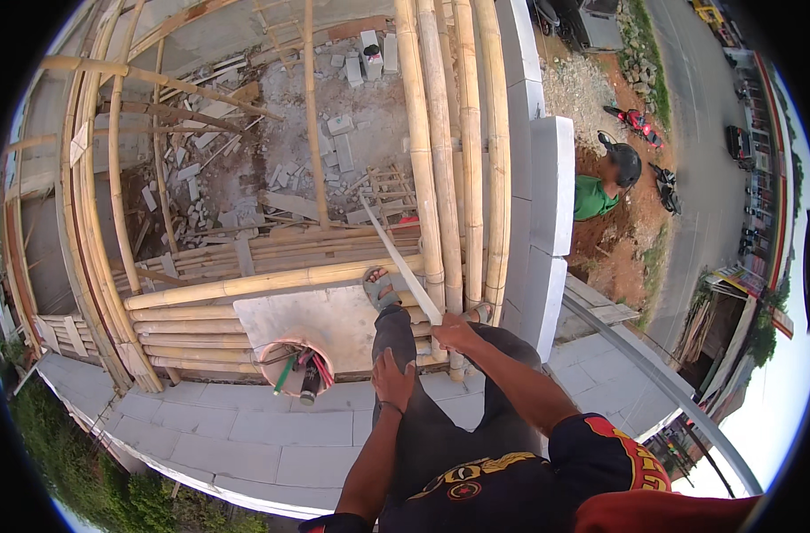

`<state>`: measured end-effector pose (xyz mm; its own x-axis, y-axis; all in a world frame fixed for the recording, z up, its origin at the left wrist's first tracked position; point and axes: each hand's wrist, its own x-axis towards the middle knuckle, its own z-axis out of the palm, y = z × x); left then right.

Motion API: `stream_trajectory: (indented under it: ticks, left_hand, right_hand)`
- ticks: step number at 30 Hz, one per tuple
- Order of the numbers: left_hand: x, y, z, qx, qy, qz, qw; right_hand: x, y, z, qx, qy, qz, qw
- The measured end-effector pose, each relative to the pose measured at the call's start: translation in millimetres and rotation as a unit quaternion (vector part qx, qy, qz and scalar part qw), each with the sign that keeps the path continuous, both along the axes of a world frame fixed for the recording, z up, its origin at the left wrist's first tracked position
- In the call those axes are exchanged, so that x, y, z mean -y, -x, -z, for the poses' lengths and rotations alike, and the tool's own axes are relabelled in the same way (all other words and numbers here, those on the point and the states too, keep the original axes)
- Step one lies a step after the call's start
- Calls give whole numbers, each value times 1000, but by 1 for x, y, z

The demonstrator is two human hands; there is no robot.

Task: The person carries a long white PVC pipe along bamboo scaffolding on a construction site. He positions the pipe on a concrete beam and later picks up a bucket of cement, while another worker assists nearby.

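Head view shows a long pale strip (399, 258) at the centre of the frame, its near end wrapped in the clenched fingers of the right hand (455, 333), its long axis running diagonally up and to the left, so that the far end points toward the rubble-strewn floor (285, 151) below. The left hand (393, 377) lies loosely on the dark trousers (436, 417) over the left thigh, grasping nothing that shows. Around the strip, a cluster of upright-looking bamboo poles (418, 133) stretches up the frame just right of it, and a single bamboo pole (271, 282) crosses beneath it from the left; whether strip and poles touch, I cannot tell. A wall of pale blocks (551, 186) stands to the right, with a person in a green shirt (596, 200) beyond it. Left of the legs, a whitish board (343, 311) lies over more bamboo, and at its lower edge sits a round pinkish bucket (291, 346) holding a green tool (284, 375), a dark cylindrical object (310, 385) and some reddish pieces, too small to identify.
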<state>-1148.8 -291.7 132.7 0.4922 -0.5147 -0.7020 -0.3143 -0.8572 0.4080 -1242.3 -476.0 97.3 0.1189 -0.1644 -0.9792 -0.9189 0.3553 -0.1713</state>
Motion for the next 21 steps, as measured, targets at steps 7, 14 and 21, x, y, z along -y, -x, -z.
stream_trajectory:
  ticks: [7, 14, 21]
  left_hand:
    - [58, 1, -84, -72, 296, 226, 925]
    - [111, 7, -137, -114, 492, 130, 854]
    - [167, -29, -185, -262, 394, 65, 879]
  right_hand:
    - [-11, 35, -233, 15, -128, 225, 966]
    - [-13, 26, -347, 43, -251, 550, 795]
    - [44, 78, -387, 361, -42, 339, 868]
